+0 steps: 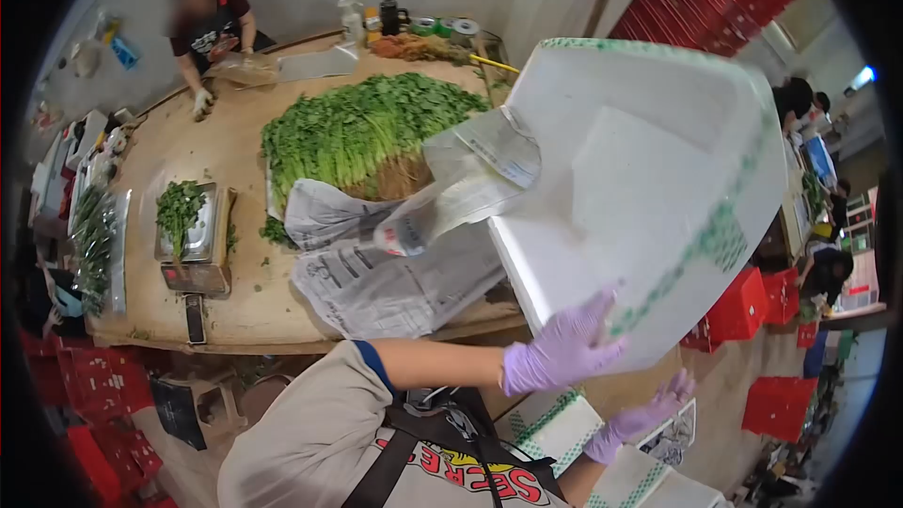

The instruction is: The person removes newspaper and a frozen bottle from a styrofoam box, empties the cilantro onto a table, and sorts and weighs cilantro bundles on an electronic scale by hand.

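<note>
A large white foam box with green patterned tape is tipped toward the table. My left hand, in a purple glove, holds its near lower side, thumb and fingers apart against the foam. Below it, my right hand, gloved alike, has its fingers spread and holds nothing I can see. At the box's low end, clear plastic wrapping and what looks like a clear bottle lie over printed paper sheets. Behind the sheets is a big heap of leafy green herbs with roots.
A scale on the wooden table bears a small green bunch. Across the table stands a co-worker. Bagged greens lie at left. Red crates and taped foam boxes stand around me.
</note>
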Tool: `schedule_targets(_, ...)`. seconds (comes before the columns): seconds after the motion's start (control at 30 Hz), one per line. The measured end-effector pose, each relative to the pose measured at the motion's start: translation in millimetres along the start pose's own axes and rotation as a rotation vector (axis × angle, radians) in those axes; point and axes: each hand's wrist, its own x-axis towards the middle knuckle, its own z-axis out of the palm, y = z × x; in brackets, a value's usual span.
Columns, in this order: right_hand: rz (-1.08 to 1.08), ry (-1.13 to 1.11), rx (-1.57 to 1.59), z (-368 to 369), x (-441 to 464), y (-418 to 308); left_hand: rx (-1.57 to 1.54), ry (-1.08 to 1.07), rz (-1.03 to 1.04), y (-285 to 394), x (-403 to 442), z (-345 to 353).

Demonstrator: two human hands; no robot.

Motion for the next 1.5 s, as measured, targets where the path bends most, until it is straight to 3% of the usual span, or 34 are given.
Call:
schedule_targets(0.07, 0.018, 0.050, -0.045, -20, 10, -22, 0.024, 0.133, 0.313, -24, -12, 74)
schedule_targets(0.1, 0.027, -0.043, -0.150, -28, 13, -26, 0.006, 0.022, 0.291, -27, -20, 96)
schedule_targets(0.17, 0.042, -0.120, -0.262, -32, 18, -21, -0.029, -0.430, 0.155, -33, -35, 115)
schedule_targets(0.2, 0.156, -0.082, -0.329, -27, 17, -6, -0.029, -0.445, 0.159, -43, -34, 116)
schedule_targets(0.27, 0.276, -0.042, -0.404, -30, 8, 36, 0.083, -0.053, 0.458, -75, -29, 100)
schedule_targets(0.3, 0.353, -0.055, -0.376, -36, 1, 65, 0.509, 0.047, 0.369, -90, -15, 67)
schedule_targets(0.33, 0.427, -0.070, -0.346, -44, -3, 87, 0.615, 0.063, 0.156, -107, 5, 36)
schedule_targets(0.37, 0.420, -0.073, -0.342, -48, -4, 103, 0.444, -0.062, -0.122, -109, 25, -15)
schedule_targets(0.4, 0.476, -0.053, -0.277, -55, -10, 116, 0.964, 0.218, 0.024, -192, 21, -41)
schedule_targets(0.43, 0.540, -0.030, -0.213, -60, -19, 124, 1.112, 0.270, -0.182, -220, 21, -79)
schedule_targets(0.5, 0.571, -0.012, -0.185, -68, -28, 133, 1.131, 0.056, -0.496, -290, -6, -115)
schedule_targets(0.6, 0.562, 0.005, -0.157, -67, -32, 139, 1.324, -0.147, -0.300, -380, -56, -112)
schedule_targets(0.67, 0.527, 0.003, -0.164, -68, -31, 135, 1.052, -0.303, -0.359, -423, -73, -97)
schedule_targets(0.7, 0.529, 0.008, -0.217, -66, -31, 131, 1.040, -0.309, -0.357, -419, -72, -90)
schedule_targets(0.77, 0.529, 0.003, -0.278, -75, -29, 131, 0.741, 0.017, -0.283, -399, -71, -72)
schedule_targets(0.8, 0.533, 0.025, -0.204, -78, -32, 139, 0.598, 0.192, -0.143, -366, -52, -63)
schedule_targets(0.9, 0.553, 0.056, -0.120, -66, -37, 129, 0.466, 0.330, 0.317, -238, 10, -44)
schedule_targets(0.93, 0.563, 0.071, -0.122, -60, -41, 118, 0.555, 0.353, 0.441, -191, 30, -34)
schedule_targets(0.97, 0.565, 0.059, -0.118, -55, -46, 109, 0.384, 0.320, 0.399, -158, 42, -15)
schedule_targets(1.07, 0.598, 0.033, -0.113, -40, -59, 90, -0.044, 0.233, 0.745, -106, 89, 70)
schedule_targets(1.13, 0.594, 0.068, -0.182, -37, -70, 83, -0.151, 0.082, 0.714, -95, 103, 133)
schedule_targets(1.2, 0.615, 0.118, -0.192, -26, -80, 59, -0.255, 0.017, 0.527, -124, 115, 212)
schedule_targets(1.27, 0.628, 0.188, -0.205, -25, -90, 41, -0.537, -0.130, 0.006, -154, 108, 261)
schedule_targets(1.33, 0.695, 0.187, -0.330, -37, -102, 34, -0.628, -0.163, -0.417, -207, 98, 301)
schedule_targets(1.37, 0.689, 0.211, -0.338, -44, -110, 34, -0.302, -0.236, -0.393, -259, 89, 330)
schedule_targets(1.4, 0.743, 0.228, -0.257, -49, -120, 35, 0.031, -0.417, -0.228, -298, 74, 337)
schedule_targets(1.47, 0.800, 0.312, -0.178, -66, -135, 44, 0.380, -0.431, -0.311, -276, 46, 315)
schedule_targets(1.5, 0.844, 0.269, -0.224, -75, -141, 55, 0.525, -0.587, -0.201, -253, 47, 303)
